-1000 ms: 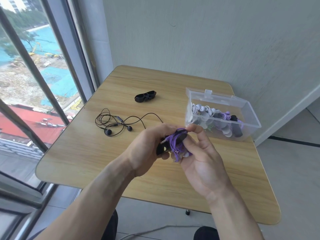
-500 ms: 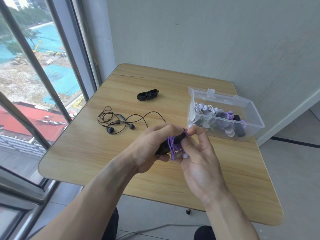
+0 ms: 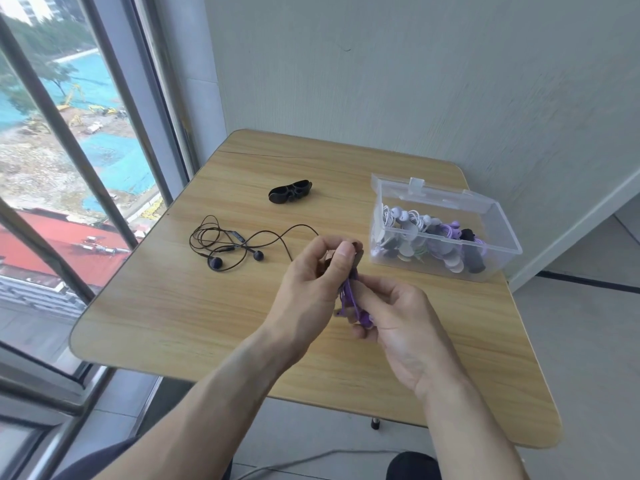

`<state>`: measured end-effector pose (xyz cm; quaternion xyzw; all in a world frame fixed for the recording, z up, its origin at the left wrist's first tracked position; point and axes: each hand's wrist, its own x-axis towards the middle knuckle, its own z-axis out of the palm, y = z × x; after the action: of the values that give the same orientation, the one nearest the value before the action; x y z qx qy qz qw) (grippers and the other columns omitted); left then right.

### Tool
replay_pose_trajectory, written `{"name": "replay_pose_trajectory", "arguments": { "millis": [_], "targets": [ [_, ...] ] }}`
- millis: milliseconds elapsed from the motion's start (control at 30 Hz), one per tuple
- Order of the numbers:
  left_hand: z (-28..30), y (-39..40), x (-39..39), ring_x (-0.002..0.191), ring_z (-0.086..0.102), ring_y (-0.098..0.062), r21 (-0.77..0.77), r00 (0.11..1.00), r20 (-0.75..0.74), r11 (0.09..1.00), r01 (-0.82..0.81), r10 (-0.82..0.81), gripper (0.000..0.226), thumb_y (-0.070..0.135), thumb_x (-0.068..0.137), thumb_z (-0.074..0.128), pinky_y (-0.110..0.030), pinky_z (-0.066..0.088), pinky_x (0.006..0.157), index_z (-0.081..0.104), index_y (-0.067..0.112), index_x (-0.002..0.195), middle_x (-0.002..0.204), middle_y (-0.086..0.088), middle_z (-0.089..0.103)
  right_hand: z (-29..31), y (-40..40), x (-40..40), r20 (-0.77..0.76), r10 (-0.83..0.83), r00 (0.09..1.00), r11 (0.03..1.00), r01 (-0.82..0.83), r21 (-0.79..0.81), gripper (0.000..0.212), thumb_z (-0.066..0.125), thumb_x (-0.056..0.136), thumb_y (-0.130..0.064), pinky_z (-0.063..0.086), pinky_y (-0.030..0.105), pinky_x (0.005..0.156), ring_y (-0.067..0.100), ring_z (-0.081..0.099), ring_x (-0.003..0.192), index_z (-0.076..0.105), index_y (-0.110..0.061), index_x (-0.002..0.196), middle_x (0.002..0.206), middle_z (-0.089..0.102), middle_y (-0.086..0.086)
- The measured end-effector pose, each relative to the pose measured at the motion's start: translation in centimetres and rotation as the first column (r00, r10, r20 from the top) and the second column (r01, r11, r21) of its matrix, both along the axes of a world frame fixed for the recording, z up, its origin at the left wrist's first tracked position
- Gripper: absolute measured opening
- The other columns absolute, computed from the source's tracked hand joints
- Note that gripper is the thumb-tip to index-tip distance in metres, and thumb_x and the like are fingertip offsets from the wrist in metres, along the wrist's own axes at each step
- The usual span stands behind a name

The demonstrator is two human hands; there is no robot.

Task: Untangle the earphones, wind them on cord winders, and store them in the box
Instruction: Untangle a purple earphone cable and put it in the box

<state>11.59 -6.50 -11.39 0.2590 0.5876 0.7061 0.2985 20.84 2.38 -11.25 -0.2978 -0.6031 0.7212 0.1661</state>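
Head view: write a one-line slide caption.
Both hands, left and right, hold purple earphones above the table; black earphones lie untouched.

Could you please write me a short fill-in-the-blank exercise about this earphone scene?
1. Both hands hold the ____ earphones above the table.
2. The loose earphones lying on the table are ____.
3. The clear box stands with its lid ____.
4. The spare cord winder lies ____ from the person than the loose earphones.

Missing words: purple; black; open; farther
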Motion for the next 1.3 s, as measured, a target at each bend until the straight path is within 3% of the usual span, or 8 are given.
{"name": "replay_pose_trajectory", "arguments": {
  "millis": [167,233,333,433,533,733,1000,1300],
  "targets": [
    [0.3,-0.1,1.0,0.068,0.056,-0.014,-0.027,0.976,-0.219,1.0,0.008,-0.014,0.02,0.041,0.09,0.055,-0.027,0.048,0.062,0.063,0.024,0.097,0.106,-0.01,0.049,-0.3,0.4,0.1,0.056,0.109,0.992,0.986,-0.101,-0.13,0.02,0.061,0.097,-0.014,0.05,0.03,0.058,0.011,0.057,0.057,0.066,0.005,0.096,0.068,0.061,0.003],
    [0.4,-0.4,1.2,0.087,0.053,-0.011,-0.078,0.924,-0.378,0.996,0.036,-0.063,0.021,0.047,0.089,0.054,-0.021,0.042,0.078,0.058,0.028,0.096,0.102,0.001,0.048,-0.4,0.4,0.1,-0.029,0.181,0.983,0.949,-0.183,-0.256,0.033,0.061,0.098,-0.021,0.055,0.032,0.066,0.018,0.059,0.075,0.062,0.011,0.107,0.086,0.059,0.012],
    [0.3,-0.3,1.2,0.087,0.046,-0.01,-0.12,0.852,-0.517,0.993,0.02,-0.08,0.021,0.045,0.088,0.058,-0.013,0.036,0.076,0.045,0.029,0.093,0.094,0.007,0.042,-0.5,0.6,0.1,-0.131,0.112,0.985,0.942,-0.148,-0.302,0.019,0.061,0.093,-0.012,0.056,0.028,0.071,0.022,0.062,0.09,0.066,0.004,0.102,0.093,0.065,0.013],
    [-0.1,0.1,1.1,0.086,0.045,-0.015,-0.091,0.755,-0.656,0.993,-0.073,-0.005,0.019,0.038,0.094,0.054,-0.028,0.041,0.077,0.041,0.024,0.091,0.09,0.01,0.042,-0.5,0.7,0.0,-0.05,-0.126,0.991,0.989,0.122,-0.088,0.003,0.067,0.089,-0.001,0.053,0.027,0.059,0.019,0.065,0.067,0.067,0.001,0.088,0.075,0.071,0.011],
    [-0.8,0.2,0.6,0.09,0.047,-0.019,-0.108,0.612,-0.791,0.979,-0.173,0.021,0.016,0.038,0.097,0.048,-0.042,0.045,0.082,0.045,0.022,0.098,0.097,0.008,0.049,-0.6,1.0,0.0,0.041,-0.325,0.945,0.898,0.295,0.326,0.012,0.077,0.074,-0.017,0.054,0.035,0.055,0.023,0.066,0.052,0.065,-0.016,0.072,0.06,0.07,0.005],
    [-0.9,-0.1,0.5,0.079,0.059,-0.02,-0.199,0.586,-0.808,0.965,-0.169,-0.063,0.015,0.038,0.103,0.037,-0.041,0.05,0.065,0.039,0.027,0.113,0.111,0.007,0.049,0.0,0.4,0.0,0.034,-0.398,0.917,0.762,0.31,0.568,0.018,0.077,0.073,-0.01,0.043,0.018,0.048,0.008,0.058,0.045,0.063,-0.021,0.068,0.055,0.068,-0.004],
    [-1.0,0.1,0.6,0.089,0.066,-0.021,-0.148,0.534,-0.845,0.943,-0.299,0.037,0.039,0.045,0.098,0.032,-0.034,0.051,0.063,0.029,0.034,0.136,0.123,0.005,0.063,0.3,-0.2,-0.5,-0.105,-0.413,0.905,0.731,0.398,0.554,0.022,0.082,0.071,-0.008,0.053,0.029,0.056,0.014,0.065,0.054,0.066,-0.022,0.067,0.061,0.07,-0.004],
    [-1.4,0.0,0.9,0.08,0.064,-0.021,-0.181,0.519,-0.852,0.892,-0.415,0.069,0.037,0.042,0.099,0.032,-0.037,0.052,0.054,0.047,0.027,0.129,0.121,0.007,0.057,-0.1,-0.6,-0.7,-0.156,-0.388,0.909,0.726,0.405,0.555,0.027,0.082,0.071,-0.004,0.059,0.039,0.062,0.014,0.07,0.058,0.065,-0.024,0.066,0.064,0.072,-0.009]
  ]
}}
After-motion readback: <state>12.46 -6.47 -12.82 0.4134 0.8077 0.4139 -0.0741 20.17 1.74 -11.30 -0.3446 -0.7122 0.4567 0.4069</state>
